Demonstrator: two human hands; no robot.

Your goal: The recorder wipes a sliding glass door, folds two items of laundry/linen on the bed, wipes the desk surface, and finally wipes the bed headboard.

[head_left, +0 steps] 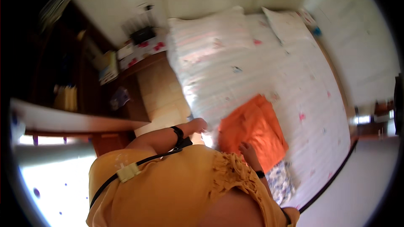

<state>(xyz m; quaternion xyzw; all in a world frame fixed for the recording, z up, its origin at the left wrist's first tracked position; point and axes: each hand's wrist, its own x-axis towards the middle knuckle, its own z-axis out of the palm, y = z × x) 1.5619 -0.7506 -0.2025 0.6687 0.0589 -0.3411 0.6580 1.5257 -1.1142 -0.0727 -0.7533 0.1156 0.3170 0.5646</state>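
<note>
— yellow top [168, 185] fills the foreground. hands?
— left hand [197, 125] grips the bedcover [219, 59] edge; right hand [249, 153] rests on the orange cloth [252, 128] on the bed, fingers loosely curled.

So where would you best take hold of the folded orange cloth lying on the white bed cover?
Probably by its near edge, where the right hand already rests, coming from the person's side. The folded orange cloth lies flat on the white bed cover, so only its edges give fingers something to pinch.
</note>
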